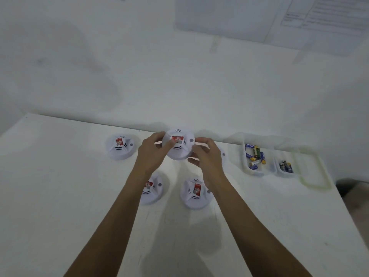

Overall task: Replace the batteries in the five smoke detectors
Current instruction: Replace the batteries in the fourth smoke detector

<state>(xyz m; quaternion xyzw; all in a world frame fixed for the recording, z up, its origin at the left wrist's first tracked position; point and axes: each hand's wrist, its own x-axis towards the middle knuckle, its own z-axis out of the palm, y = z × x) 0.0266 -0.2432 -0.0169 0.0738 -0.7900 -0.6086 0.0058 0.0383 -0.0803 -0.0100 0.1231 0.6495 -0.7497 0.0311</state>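
your left hand [152,151] and right hand [207,156] both grip 1 smoke detector [179,151], fingers curled round its rim, by the table [60,196] back edge

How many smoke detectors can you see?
5: far-left detector; middle detector held by left hand and right hand; near-left detector; near-right detector; fifth detector mostly hidden behind the right hand.

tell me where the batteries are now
In the head view the batteries lie in two clear tubs at the table's right rear, right of the smoke detector held by the left hand and right hand.
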